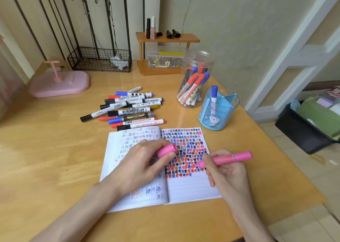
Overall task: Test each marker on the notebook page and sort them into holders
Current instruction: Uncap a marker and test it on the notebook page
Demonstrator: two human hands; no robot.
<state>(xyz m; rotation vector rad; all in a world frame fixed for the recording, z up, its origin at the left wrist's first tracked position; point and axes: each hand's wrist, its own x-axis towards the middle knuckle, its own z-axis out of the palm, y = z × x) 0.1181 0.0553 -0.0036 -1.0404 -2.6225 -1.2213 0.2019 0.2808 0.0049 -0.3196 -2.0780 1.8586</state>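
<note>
An open notebook (184, 186) lies nearest on the wooden table (46, 159), its right page crowded with red, blue, black and yellow test marks down to about the middle, the lines below bare. The left hand (139, 161) rests on the left page and pinches a pink cap (166, 149) between thumb and fingers, the cap held over the centre fold. The right hand (224, 170) grips an uncapped pink marker (228, 159) — its tip sits at the lowest rows of marks on the right page, its barrel angled up and to the right.

Just beyond the notebook's top edge lies a loose pile of markers (128, 109), capped in black, blue and red. To the right of the notebook stands a blue divided holder (217, 113) with one blue-capped marker (214, 96) upright in a compartment. Just behind it a clear jar (196, 76) holds several red- and blue-capped markers, leaning.

Farther back — a pink tray (60, 83) at left, a black wire basket (99, 59), and a small wooden shelf (165, 52) against the wall.
</note>
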